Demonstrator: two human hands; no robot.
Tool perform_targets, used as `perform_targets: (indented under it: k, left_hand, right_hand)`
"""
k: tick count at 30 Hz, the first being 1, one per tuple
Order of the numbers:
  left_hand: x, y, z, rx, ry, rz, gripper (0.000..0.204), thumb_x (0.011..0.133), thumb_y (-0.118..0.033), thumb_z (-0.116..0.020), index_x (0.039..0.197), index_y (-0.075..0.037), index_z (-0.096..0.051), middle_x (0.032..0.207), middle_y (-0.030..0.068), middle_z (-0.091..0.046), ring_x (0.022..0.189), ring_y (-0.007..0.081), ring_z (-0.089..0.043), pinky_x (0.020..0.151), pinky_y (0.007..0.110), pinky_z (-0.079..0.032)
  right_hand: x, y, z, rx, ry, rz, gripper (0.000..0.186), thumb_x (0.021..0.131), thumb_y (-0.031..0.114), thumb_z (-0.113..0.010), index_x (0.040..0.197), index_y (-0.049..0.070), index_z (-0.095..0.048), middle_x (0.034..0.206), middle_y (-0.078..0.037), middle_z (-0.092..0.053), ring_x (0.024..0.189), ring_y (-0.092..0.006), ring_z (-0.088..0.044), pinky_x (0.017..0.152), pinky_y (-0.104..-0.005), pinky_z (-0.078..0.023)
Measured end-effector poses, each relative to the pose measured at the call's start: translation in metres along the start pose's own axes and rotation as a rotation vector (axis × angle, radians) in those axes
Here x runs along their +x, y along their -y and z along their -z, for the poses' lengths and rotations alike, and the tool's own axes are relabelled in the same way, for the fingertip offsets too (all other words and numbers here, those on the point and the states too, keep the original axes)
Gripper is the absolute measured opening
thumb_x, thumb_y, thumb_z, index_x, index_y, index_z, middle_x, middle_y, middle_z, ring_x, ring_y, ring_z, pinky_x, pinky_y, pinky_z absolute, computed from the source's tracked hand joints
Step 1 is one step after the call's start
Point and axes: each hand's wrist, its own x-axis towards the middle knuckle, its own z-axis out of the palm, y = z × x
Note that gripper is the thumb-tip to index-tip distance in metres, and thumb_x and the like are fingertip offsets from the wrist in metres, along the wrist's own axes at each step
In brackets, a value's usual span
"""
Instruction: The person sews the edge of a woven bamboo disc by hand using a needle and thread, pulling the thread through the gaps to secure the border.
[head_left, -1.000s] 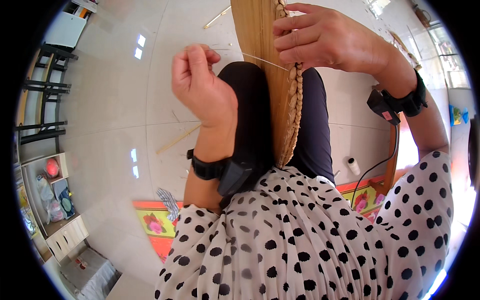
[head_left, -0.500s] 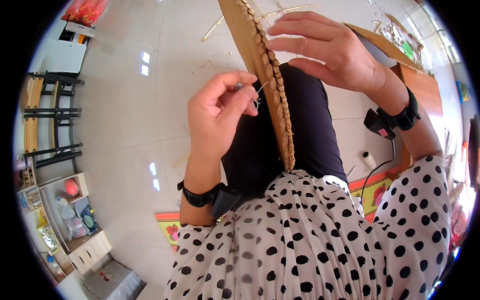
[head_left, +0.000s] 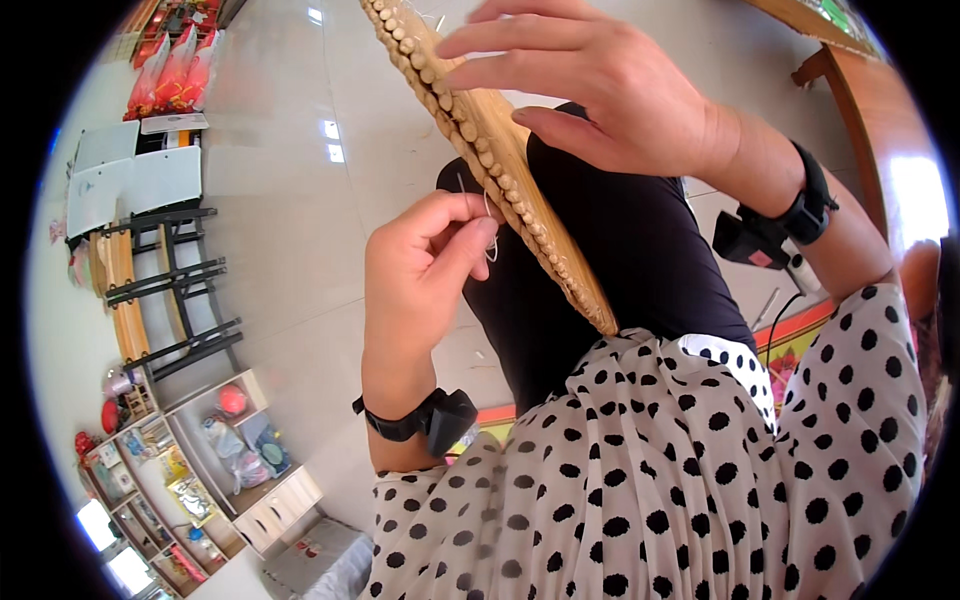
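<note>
A tan panel of plant stalks (head_left: 545, 235) stands edge-up between my knees, its near end against my shirt. Round cut stalk ends form a row along its upper edge. My left hand (head_left: 425, 245) is closed in a pinch at the panel's left side, on a thin needle (head_left: 461, 184) that sticks up past the fingers. White thread (head_left: 491, 245) loops from these fingertips near the stalk ends. Over the far right side of the panel, my right hand (head_left: 610, 95) is open, its fingers spread and nothing visible in them.
A wooden table (head_left: 865, 130) stands at the right, near a white thread spool (head_left: 803, 272) on the floor. To the left are folded black-framed furniture (head_left: 170, 285), red bags (head_left: 180, 75) and an open shelf unit (head_left: 225, 455). A flowered mat lies under me.
The panel has tipped so its stalk ends show more, and its far end now points further left. My right hand has shifted left with the panel. My left hand still pinches at its side.
</note>
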Motion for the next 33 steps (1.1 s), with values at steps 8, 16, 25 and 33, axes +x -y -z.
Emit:
perform_targets:
  k: [8,16,25,33]
  left_hand:
    - [0.008,0.034,-0.002,-0.908,0.134,-0.028,0.014,0.097,-0.011,-0.056,0.103,0.002,-0.059,0.093,0.0083,-0.059,0.074,0.0131,-0.051,0.066,0.027,-0.042]
    - [0.017,0.053,-0.002,-1.292,0.346,-0.087,0.014,0.099,-0.011,-0.053,0.101,0.002,-0.059,0.093,0.0084,-0.058,0.073,0.011,-0.05,0.067,0.026,-0.042]
    - [0.008,0.062,0.022,-0.388,0.097,-0.172,0.011,0.094,-0.006,-0.056,0.093,0.002,-0.063,0.084,0.0025,-0.06,0.069,0.009,-0.053,0.065,0.022,-0.044]
    - [0.025,0.065,0.023,-0.473,0.268,-0.21,0.012,0.095,-0.006,-0.055,0.093,0.003,-0.062,0.084,0.0023,-0.059,0.07,0.0088,-0.055,0.065,0.022,-0.046]
  right_hand:
    - [0.022,-0.025,-0.009,0.147,0.15,0.377,0.033,0.067,0.002,-0.062,0.1,-0.004,-0.062,0.107,-0.016,-0.06,0.113,-0.0377,-0.049,0.1,-0.0418,-0.041]
    - [0.044,-0.011,-0.008,0.22,0.358,0.264,0.027,0.068,0.004,-0.065,0.094,-0.004,-0.064,0.099,-0.015,-0.062,0.101,-0.0348,-0.056,0.095,-0.0394,-0.046]
    - [0.03,0.041,-0.001,-0.303,0.326,-0.05,0.028,0.069,-0.004,-0.069,0.097,0.002,-0.071,0.087,-0.012,-0.067,0.08,-0.0278,-0.065,0.069,-0.0335,-0.054]
    - [0.008,0.087,-0.024,-0.342,0.389,-0.759,0.028,0.069,0.018,-0.083,0.072,-0.001,-0.062,0.062,-0.008,-0.059,0.053,-0.0162,-0.058,0.049,-0.0268,-0.045]
